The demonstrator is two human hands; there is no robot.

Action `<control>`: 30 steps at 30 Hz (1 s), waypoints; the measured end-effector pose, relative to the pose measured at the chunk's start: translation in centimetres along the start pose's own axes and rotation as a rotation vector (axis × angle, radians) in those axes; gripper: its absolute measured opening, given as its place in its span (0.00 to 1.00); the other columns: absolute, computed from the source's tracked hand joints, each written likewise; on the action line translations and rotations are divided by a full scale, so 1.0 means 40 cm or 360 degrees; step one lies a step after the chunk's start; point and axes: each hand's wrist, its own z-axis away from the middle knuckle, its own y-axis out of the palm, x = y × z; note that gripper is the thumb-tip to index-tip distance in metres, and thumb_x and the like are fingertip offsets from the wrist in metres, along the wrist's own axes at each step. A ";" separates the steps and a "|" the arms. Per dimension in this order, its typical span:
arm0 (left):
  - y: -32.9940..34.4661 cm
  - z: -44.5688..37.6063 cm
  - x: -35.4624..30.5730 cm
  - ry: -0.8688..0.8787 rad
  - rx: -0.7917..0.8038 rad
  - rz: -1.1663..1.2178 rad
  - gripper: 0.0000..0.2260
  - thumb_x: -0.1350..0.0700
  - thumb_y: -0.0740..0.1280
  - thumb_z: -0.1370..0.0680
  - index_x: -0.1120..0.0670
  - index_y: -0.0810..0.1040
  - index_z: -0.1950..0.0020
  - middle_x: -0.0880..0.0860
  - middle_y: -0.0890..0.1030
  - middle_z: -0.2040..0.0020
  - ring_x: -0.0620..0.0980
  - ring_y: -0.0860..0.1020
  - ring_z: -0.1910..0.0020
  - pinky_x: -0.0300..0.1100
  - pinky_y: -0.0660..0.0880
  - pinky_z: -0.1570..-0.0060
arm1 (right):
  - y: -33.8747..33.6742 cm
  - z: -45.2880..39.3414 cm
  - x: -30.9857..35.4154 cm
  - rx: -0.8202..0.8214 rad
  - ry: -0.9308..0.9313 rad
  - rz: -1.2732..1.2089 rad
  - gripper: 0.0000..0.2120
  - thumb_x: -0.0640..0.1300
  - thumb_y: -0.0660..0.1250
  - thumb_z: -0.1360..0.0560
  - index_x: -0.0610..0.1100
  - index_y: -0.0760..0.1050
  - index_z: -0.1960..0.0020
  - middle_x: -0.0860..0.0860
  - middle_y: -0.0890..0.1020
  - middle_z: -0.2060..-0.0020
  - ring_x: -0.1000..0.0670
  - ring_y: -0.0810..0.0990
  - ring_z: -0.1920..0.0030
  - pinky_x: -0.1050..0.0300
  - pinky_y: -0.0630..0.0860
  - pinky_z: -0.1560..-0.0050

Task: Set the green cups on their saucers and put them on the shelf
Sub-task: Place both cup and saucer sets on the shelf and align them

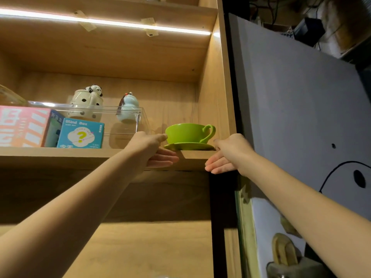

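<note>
We can read "Blind Box" across the top of the light blue box (81, 133) on the shelf (60, 155), with a yellow question mark below it. Its other small print is too fine for us. The pink box (22, 125) at far left carries large white characters we cannot read.

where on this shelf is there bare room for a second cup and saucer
Little room. The green cup on its saucer fills the right end by the side wall. The only bare strip is shelf board between the clear bin and the cup. Left is crowded with boxes.
</note>
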 end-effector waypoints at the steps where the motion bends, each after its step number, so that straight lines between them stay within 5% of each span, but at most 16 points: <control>1: -0.005 0.015 -0.002 -0.0001 0.0018 0.0019 0.14 0.53 0.60 0.22 0.64 0.74 0.55 0.59 0.82 0.68 0.49 0.81 0.76 0.40 0.78 0.76 | -0.005 0.018 0.001 0.0062 0.0014 -0.0036 0.20 0.46 0.54 0.21 0.29 0.72 0.44 0.40 0.81 0.67 0.48 0.82 0.74 0.60 0.78 0.77; 6: -0.053 0.127 0.011 0.0130 0.0047 0.0004 0.13 0.47 0.60 0.24 0.52 0.72 0.45 0.57 0.80 0.53 0.52 0.80 0.55 0.45 0.78 0.61 | -0.009 0.132 -0.021 0.0228 -0.0176 -0.0168 0.21 0.48 0.54 0.21 0.40 0.64 0.31 0.43 0.82 0.59 0.48 0.83 0.59 0.58 0.81 0.68; 9: -0.080 0.245 0.044 0.0428 -0.0051 -0.0141 0.05 0.49 0.58 0.23 0.44 0.74 0.52 0.50 0.80 0.52 0.46 0.78 0.52 0.40 0.74 0.54 | 0.002 0.218 -0.056 0.0279 -0.0315 -0.0170 0.22 0.49 0.55 0.21 0.45 0.60 0.29 0.42 0.81 0.49 0.48 0.82 0.52 0.53 0.81 0.59; 13: -0.108 0.407 0.148 0.0552 -0.0085 -0.0369 0.10 0.45 0.60 0.26 0.41 0.74 0.46 0.43 0.80 0.49 0.40 0.79 0.50 0.37 0.75 0.50 | 0.051 0.337 -0.122 0.0462 -0.0301 -0.0171 0.20 0.50 0.54 0.22 0.46 0.63 0.31 0.44 0.79 0.46 0.48 0.81 0.50 0.51 0.80 0.54; 18: -0.146 0.606 0.297 0.0162 -0.0194 -0.0143 0.15 0.49 0.56 0.23 0.51 0.76 0.41 0.49 0.81 0.46 0.44 0.80 0.47 0.40 0.75 0.46 | 0.138 0.480 -0.238 0.0668 -0.0070 -0.0392 0.21 0.51 0.55 0.22 0.43 0.66 0.33 0.43 0.81 0.49 0.48 0.82 0.55 0.55 0.80 0.58; 26: -0.238 0.878 0.644 -0.0572 -0.0498 -0.0143 0.14 0.55 0.55 0.21 0.55 0.79 0.49 0.57 0.82 0.48 0.53 0.79 0.47 0.50 0.73 0.45 | 0.286 0.734 -0.531 0.0974 0.0667 -0.0602 0.14 0.49 0.58 0.23 0.44 0.72 0.42 0.43 0.82 0.57 0.46 0.82 0.58 0.55 0.78 0.62; 30: -0.267 1.024 0.781 -0.0959 -0.0561 -0.0116 0.15 0.58 0.53 0.20 0.62 0.77 0.43 0.58 0.78 0.47 0.54 0.76 0.47 0.39 0.72 0.55 | 0.364 0.858 -0.707 0.1009 0.1033 -0.0527 0.11 0.46 0.55 0.22 0.43 0.71 0.45 0.47 0.80 0.61 0.51 0.81 0.66 0.58 0.74 0.67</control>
